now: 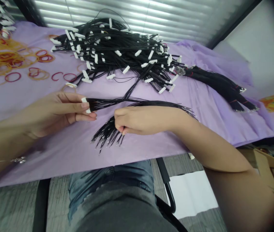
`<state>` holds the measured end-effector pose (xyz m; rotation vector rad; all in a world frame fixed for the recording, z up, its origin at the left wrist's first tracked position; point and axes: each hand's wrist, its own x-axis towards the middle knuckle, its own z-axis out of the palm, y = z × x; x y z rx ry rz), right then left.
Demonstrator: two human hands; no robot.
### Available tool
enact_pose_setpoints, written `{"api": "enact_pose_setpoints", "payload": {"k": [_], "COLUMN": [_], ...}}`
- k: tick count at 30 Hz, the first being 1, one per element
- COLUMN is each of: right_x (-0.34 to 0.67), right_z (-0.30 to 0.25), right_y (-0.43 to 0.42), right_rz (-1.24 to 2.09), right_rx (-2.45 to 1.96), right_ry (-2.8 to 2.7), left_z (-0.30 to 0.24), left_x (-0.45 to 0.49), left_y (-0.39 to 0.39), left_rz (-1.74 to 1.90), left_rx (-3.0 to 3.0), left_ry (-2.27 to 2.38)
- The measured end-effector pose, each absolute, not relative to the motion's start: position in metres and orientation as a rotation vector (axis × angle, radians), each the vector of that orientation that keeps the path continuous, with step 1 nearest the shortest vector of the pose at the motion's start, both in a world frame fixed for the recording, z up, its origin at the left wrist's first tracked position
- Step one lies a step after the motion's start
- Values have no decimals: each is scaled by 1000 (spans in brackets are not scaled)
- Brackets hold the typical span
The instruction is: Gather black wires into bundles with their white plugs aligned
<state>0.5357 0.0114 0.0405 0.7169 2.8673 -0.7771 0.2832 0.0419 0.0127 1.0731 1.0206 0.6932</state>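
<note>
My left hand pinches a white connector between thumb and fingers. Thin black wires run from that connector to the right across the table. Just right of it, my right hand is closed around a bundle of black wires. The bundle's bare ends, tipped with small metal terminals, fan out to the lower left of the fist. More wire ends stick out beyond my right wrist. My right palm and part of the bundle inside it are hidden.
A large heap of black wires with white connectors lies at the back of the purple-covered table. Yellow and red rubber bands are scattered at the left. Tied wire bundles lie at the right. White paper is on the floor.
</note>
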Motion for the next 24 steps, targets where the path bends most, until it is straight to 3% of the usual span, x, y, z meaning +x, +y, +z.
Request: {"api": "enact_pose_setpoints", "payload": {"k": [10, 16, 24], "right_x": [534, 528, 524], "right_z": [31, 22, 18], "right_y": [18, 14, 14], "right_rz": [-1342, -1206, -1331], "right_rx": [834, 890, 971], "right_ry": [3105, 3345, 3373], "left_z": [18, 16, 17], "left_x": [285, 284, 285], "left_y": [38, 38, 36], "left_rz": [575, 582, 568], "left_rx": [1169, 1199, 1299], "left_ry": [935, 974, 970]}}
